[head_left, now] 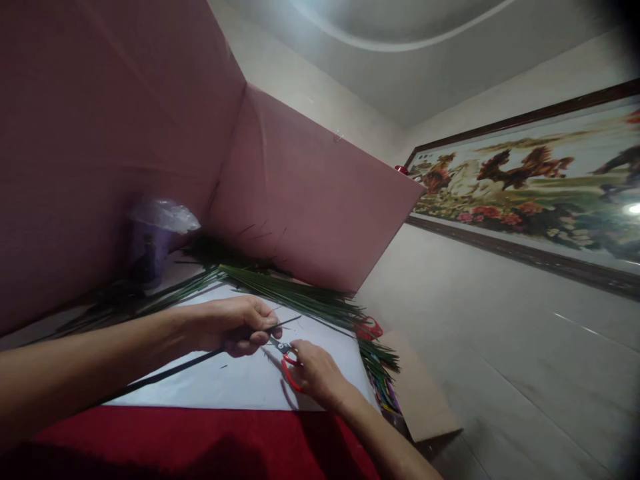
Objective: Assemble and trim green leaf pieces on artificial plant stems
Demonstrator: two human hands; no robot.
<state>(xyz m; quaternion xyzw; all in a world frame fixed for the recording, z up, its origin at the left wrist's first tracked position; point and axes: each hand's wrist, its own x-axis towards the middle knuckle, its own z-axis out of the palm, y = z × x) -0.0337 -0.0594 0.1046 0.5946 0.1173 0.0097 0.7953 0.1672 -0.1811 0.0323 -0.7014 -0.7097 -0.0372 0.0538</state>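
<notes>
Over a white sheet [200, 387], my left hand [245, 325] is closed on a long, narrow green leaf strip [170, 372]. The strip's tip pokes out past the fingers to the right, and its tail runs down to the left under the forearm. My right hand [317, 370] grips a pair of scissors [287, 363] with red handles. Their blades point up and left, close to the left fingertips; whether they touch the strip I cannot tell. A small dark scrap [224, 367] lies on the sheet below my left hand.
Bundles of long green leaves [295, 297] lie along the sheet's far edges. Pink panels [310, 193] stand behind. At the back left is a purple container [150, 247] with clear plastic [167, 215] on top. A cardboard piece [420, 387] and a red object [369, 328] are at the right.
</notes>
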